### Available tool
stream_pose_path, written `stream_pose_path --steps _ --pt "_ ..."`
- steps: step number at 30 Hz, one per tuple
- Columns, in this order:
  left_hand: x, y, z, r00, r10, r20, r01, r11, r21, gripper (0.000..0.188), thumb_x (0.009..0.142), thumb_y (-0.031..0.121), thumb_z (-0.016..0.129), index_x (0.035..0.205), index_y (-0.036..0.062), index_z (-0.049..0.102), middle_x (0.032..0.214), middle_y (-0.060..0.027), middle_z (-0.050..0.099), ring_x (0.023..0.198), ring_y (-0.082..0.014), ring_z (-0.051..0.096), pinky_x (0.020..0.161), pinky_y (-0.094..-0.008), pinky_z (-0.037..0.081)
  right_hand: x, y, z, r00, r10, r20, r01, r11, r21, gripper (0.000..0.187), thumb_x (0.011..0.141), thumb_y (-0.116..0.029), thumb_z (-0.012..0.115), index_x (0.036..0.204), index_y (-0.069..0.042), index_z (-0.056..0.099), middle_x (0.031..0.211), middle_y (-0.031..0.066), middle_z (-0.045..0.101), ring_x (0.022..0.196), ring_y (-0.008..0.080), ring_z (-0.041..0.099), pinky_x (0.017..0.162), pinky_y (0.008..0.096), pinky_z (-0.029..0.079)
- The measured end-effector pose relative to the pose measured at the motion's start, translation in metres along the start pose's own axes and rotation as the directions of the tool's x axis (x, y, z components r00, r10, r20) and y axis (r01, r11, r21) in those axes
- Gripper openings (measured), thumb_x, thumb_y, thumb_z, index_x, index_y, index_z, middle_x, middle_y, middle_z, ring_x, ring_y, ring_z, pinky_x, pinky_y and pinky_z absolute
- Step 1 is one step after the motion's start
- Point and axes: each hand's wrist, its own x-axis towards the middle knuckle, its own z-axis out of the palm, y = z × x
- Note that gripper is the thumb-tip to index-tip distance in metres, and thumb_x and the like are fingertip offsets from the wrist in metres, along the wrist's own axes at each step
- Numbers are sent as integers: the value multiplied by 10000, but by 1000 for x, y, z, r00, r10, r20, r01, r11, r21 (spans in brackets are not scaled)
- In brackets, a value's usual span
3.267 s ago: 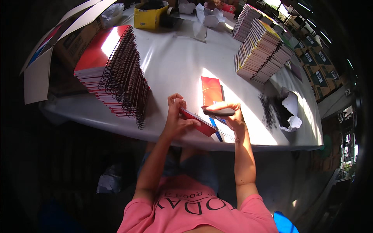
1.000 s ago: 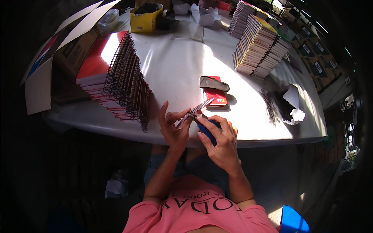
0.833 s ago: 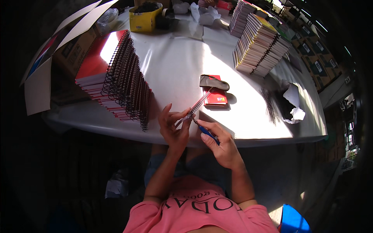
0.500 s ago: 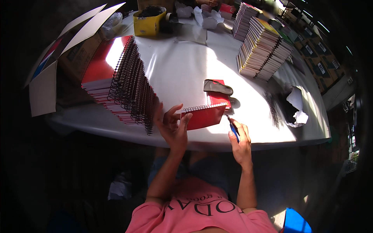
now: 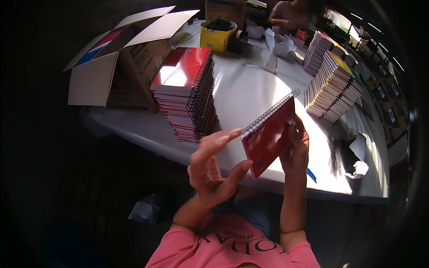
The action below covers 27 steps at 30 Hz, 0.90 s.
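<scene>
A small red spiral notebook (image 5: 270, 138) is raised above the near part of the table, tilted, its wire coil along the upper edge. My right hand (image 5: 296, 145) is closed on its right end, thumb on the red cover. At the other end is my left hand (image 5: 214, 167), thumb and forefinger spread apart beside the notebook's corner and coil end. Whether those fingertips touch it I cannot tell. Beside my right wrist lies a blue-handled tool (image 5: 311, 175) on the table, partly hidden by the forearm.
Left of my hands stands a tall stack of red spiral notebooks (image 5: 183, 80), with an open cardboard box (image 5: 134, 67) behind it. A yellow container (image 5: 216, 38) sits farther back. Notebook stacks (image 5: 333, 87), loose black coils (image 5: 334, 154) and crumpled paper (image 5: 359, 152) lie right. Another person (image 5: 290, 20) is across the table.
The notebook has come up off the table and now rests in my right hand. That hand has let go of the blue-handled tool. My left hand has spread its fingers. The view has shifted.
</scene>
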Motion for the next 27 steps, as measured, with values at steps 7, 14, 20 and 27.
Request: stream_pose_path --steps 7,14,20,27 --pt "72 -23 -70 981 -49 -190 127 896 425 685 823 365 703 1355 56 402 1385 -139 426 1254 -245 441 1029 -427 343 118 -13 109 963 -6 270 83 958 -274 377 783 -92 746 1111 6 587 964 118 675 804 133 671 636 245 571" --pt "79 -76 -83 956 -288 -49 292 947 138 568 887 298 653 1340 38 430 1310 -109 492 1184 -180 483 1002 -301 354 172 45 143 956 16 292 222 612 -759 362 744 -231 790 1008 -11 673 894 82 690 762 152 674 681 261 544" --pt "81 -74 -75 948 -263 -180 269 963 15 453 882 168 665 1261 7 476 1224 -99 528 1123 -160 510 965 -274 388 167 51 145 771 -309 557 575 -40 -817 356 776 -401 731 985 -113 718 1040 99 625 1048 231 566 852 315 464" --pt "80 -70 -65 981 85 -174 6 886 465 500 813 166 733 1233 29 497 1253 -160 501 1144 -240 517 1008 -348 384 -35 -98 113 328 -899 291 921 372 114 263 828 -326 538 859 -72 598 863 29 489 925 190 405 717 310 321"
